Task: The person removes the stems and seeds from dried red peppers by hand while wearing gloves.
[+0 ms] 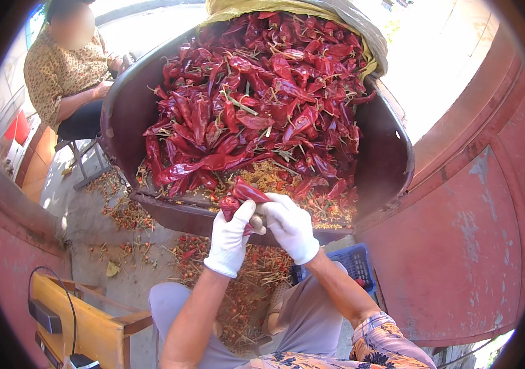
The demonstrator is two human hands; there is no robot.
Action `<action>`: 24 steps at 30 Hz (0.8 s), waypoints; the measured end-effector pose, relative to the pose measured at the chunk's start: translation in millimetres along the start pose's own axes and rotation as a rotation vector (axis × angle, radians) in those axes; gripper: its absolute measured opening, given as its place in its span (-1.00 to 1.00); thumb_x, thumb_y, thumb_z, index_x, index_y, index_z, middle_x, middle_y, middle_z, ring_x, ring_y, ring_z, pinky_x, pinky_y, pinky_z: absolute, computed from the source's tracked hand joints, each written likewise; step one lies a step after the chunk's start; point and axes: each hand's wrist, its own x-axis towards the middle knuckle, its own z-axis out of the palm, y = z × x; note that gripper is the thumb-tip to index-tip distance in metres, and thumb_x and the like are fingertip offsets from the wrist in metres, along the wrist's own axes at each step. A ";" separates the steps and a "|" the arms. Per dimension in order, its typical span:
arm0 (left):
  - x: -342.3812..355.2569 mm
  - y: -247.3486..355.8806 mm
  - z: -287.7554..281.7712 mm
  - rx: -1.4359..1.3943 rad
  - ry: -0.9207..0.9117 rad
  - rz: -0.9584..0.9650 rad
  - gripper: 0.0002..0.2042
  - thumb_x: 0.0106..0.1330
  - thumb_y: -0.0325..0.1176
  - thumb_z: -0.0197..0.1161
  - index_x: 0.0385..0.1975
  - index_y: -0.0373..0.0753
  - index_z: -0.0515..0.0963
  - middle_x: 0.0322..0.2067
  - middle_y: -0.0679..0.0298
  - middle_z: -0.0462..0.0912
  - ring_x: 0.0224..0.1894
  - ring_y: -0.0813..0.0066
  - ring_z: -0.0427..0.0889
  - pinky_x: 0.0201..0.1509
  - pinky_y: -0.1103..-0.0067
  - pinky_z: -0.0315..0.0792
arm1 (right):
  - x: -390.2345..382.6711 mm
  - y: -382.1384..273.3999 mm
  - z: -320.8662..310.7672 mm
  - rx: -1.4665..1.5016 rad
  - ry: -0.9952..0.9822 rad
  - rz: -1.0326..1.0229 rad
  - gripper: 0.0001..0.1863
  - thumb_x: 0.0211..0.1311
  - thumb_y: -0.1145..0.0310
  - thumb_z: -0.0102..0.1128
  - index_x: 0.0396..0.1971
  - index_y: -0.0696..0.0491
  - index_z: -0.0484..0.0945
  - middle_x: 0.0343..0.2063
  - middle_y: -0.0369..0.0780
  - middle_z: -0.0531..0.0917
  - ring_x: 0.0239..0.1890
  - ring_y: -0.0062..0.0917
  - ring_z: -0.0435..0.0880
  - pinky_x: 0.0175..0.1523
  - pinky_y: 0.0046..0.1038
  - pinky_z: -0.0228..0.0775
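My white-gloved left hand (230, 238) is closed around dark red chili peppers (230, 207) at the front edge of a metal bin. Against it, my gloved right hand (290, 226) pinches the end of another red chili pepper (249, 191), which lies across the left fingertips. Both hands meet just above the bin's front lip (176, 216). Right behind them rises a large heap of wrinkled red chilies (256, 104), some with pale stems. Loose yellow seeds (268, 174) are scattered along the front of the heap. The inner fingers are partly hidden by the peppers and each other.
A blue plastic basket (351, 263) stands by my right knee. Stems and bits litter the floor (244, 307) below. A wooden stool (84, 320) with a black cable is at lower left. Another person (59, 67) sits left of the bin. Red metal doors (453, 246) flank me.
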 end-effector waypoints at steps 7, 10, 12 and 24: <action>-7.4 9.3 -1.1 0.262 -0.012 0.094 -0.72 0.29 -0.33 0.29 -0.03 -0.20 0.53 -0.40 0.44 0.60 -0.42 0.76 0.49 -0.33 0.73 0.35 | -3.4 1.2 -25.3 0.772 -0.146 0.535 -0.71 0.18 0.50 0.08 -0.07 0.11 0.55 -0.02 -0.22 0.59 -0.27 -0.62 0.61 -0.20 -0.54 0.49; -13.4 9.3 6.5 0.342 0.021 0.142 -0.67 0.28 -0.36 0.30 0.03 -0.23 0.51 -0.33 0.40 0.60 -0.37 0.79 0.48 -0.30 0.74 0.37 | 11.6 -18.2 -30.5 0.815 -0.024 0.629 -0.69 0.29 0.40 0.11 0.01 0.12 0.53 -0.16 -0.31 0.58 -0.34 -0.75 0.52 -0.24 -0.66 0.39; -11.4 1.1 1.1 0.596 -0.031 0.189 -0.60 0.27 -0.33 0.32 0.07 -0.29 0.47 -0.21 0.27 0.64 -0.22 0.65 0.55 -0.10 0.65 0.45 | 9.0 -15.5 -20.3 0.714 -0.082 0.474 -0.66 0.29 0.39 0.16 0.05 0.09 0.52 -0.21 -0.35 0.57 -0.37 -0.78 0.48 -0.26 -0.70 0.34; -21.2 -4.4 1.7 0.491 -0.208 -0.125 -0.67 0.31 -0.22 0.26 -0.06 -0.30 0.49 -0.30 0.31 0.62 -0.33 0.64 0.57 -0.23 0.63 0.48 | -8.8 -8.4 -27.2 0.547 -0.017 0.223 -0.88 0.27 0.45 0.20 -0.21 0.09 0.58 -0.29 -0.36 0.59 -0.35 -0.80 0.48 -0.31 -0.66 0.35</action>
